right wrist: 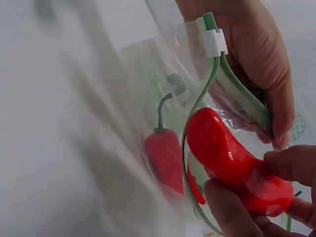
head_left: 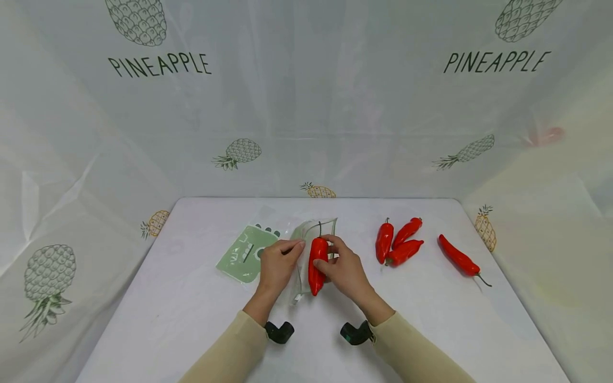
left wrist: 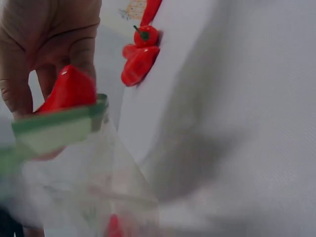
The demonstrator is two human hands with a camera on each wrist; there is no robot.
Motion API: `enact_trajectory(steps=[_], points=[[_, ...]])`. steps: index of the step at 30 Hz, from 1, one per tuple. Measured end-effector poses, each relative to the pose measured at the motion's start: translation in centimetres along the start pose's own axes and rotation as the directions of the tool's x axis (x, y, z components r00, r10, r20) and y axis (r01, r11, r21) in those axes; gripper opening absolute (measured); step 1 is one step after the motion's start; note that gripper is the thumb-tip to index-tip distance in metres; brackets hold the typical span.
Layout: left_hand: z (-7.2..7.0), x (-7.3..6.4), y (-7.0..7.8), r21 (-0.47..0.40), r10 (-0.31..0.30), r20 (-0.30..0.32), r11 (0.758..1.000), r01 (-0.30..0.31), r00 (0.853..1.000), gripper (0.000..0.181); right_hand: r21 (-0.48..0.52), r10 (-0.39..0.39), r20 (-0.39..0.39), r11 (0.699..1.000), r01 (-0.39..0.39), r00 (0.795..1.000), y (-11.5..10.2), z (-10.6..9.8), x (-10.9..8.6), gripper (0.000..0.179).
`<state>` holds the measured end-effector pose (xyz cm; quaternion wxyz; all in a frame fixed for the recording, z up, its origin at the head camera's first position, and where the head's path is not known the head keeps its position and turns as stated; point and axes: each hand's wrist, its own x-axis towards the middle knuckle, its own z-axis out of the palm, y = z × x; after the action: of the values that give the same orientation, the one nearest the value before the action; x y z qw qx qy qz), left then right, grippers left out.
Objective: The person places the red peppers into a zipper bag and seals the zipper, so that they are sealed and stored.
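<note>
- Your left hand (head_left: 278,263) has its thumb and fingers closed in a pinch at the edge of the clear bag (head_left: 300,233). Hold that pinch firm; if it slackens, the mouth may well fold in.
- Your right hand (head_left: 346,270) is parted only by the thickness of the red pepper (right wrist: 232,163), which it grips between thumb and fingers.
- That pepper is at the bag's mouth, its rounded end between the two green zip strips (right wrist: 246,94). How deep it sits is hard to tell.
- The strips stand apart, joined at the white slider (right wrist: 216,43). Aim for the wide part of the gap, since the narrowing by the slider could snag the pepper.
- Lead with the rounded end and turn the pepper more squarely into the gap. Its skin looks glossy, so expect it to slip if squeezed hard.
- Another pepper (right wrist: 165,158) shows through the film, seemingly inside already; steer past its stem rather than pushing against it.
- Let go only once the whole length is past the strips.
- Three loose peppers (head_left: 403,251) cluster on the desk (head_left: 407,308), with one more (head_left: 460,257) farther right; leave your elbow clear of them.
</note>
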<state>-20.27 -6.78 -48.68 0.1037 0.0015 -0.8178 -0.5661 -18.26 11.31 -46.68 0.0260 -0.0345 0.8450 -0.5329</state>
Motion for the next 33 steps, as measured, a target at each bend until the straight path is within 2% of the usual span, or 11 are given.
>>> enact_trajectory(steps=[4, 8, 13, 17, 20, 23, 26, 29, 33], points=[[-0.1, 0.1, 0.1, -0.026, 0.003, -0.009, 1.000, -0.004, 1.000, 0.017, -0.064, 0.009, 0.060, 0.998, -0.006, 0.998, 0.0, 0.0, 0.0, 0.065], [-0.1, -0.2, 0.4, -0.044, 0.003, 0.010, 0.999, -0.003, 1.000, 0.017, -0.079, 0.042, 0.087, 0.996, -0.035, 0.995, 0.1, 0.0, 0.1, 0.064], [0.2, -1.1, 0.8, -0.042, -0.021, 0.080, 0.999, 0.025, 0.997, 0.017, 0.009, 0.071, 0.030, 0.997, -0.071, 0.997, 0.2, 0.2, 0.8, 0.063], [0.4, -1.7, 1.0, -0.032, -0.003, 0.117, 0.999, 0.007, 0.993, 0.016, 0.087, 0.094, -0.038, 0.992, -0.090, 0.995, 0.2, 0.4, 1.3, 0.062], [0.4, -1.8, 1.2, -0.053, 0.006, 0.134, 0.999, 0.001, 0.991, 0.017, 0.096, 0.083, -0.090, 0.993, -0.074, 0.992, 0.3, 0.8, 1.5, 0.064], [0.4, -1.9, 1.4, -0.074, -0.005, 0.141, 0.997, 0.015, 0.990, 0.017, 0.038, 0.043, -0.113, 0.999, -0.039, 0.993, 0.3, 1.3, 1.5, 0.065], [0.2, -1.7, 1.5, -0.076, -0.010, 0.120, 0.997, 0.020, 0.993, 0.018, -0.062, -0.004, -0.098, 0.998, -0.002, 0.995, 0.5, 1.7, 1.6, 0.064], [-0.1, -1.3, 1.5, -0.081, -0.011, 0.078, 0.997, 0.017, 0.997, 0.018, -0.160, -0.013, -0.090, 0.987, -0.002, 0.996, 0.7, 1.8, 1.6, 0.063], [-0.6, -0.9, 1.4, -0.103, -0.013, 0.032, 0.995, 0.016, 0.999, 0.017, -0.223, 0.011, -0.109, 0.974, -0.035, 0.994, 0.8, 1.8, 1.8, 0.063]])
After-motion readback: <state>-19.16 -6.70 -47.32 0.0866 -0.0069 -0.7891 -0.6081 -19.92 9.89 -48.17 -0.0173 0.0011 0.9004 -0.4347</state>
